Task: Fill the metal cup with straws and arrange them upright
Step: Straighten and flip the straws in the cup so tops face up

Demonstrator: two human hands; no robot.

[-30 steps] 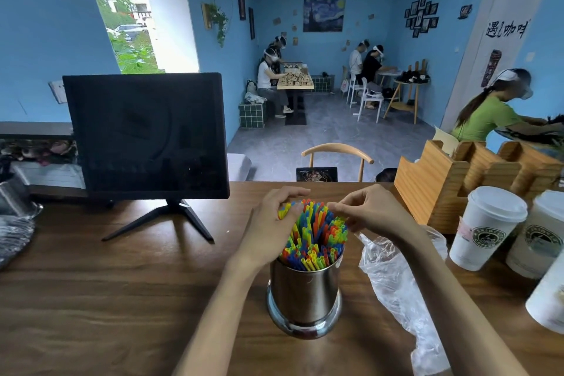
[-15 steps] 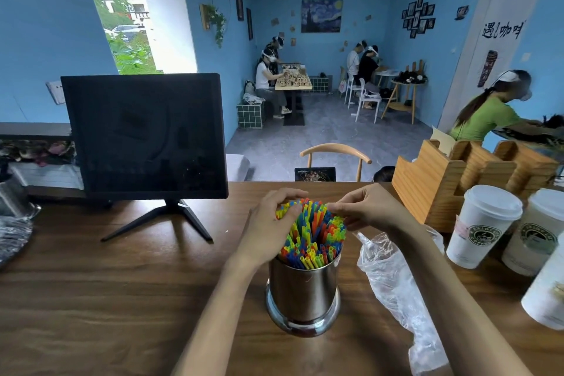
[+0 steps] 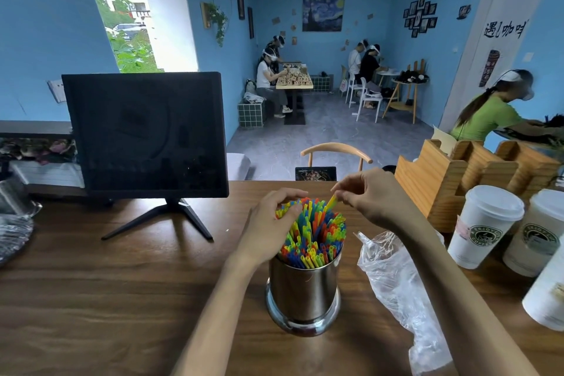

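Wood counter, blue café; left grip cups straws, right grip pinches one.

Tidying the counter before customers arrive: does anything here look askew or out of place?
The straws fan out and lean away instead of standing upright in the metal cup. A crumpled clear plastic bag lies loose on the wooden counter right of the cup.
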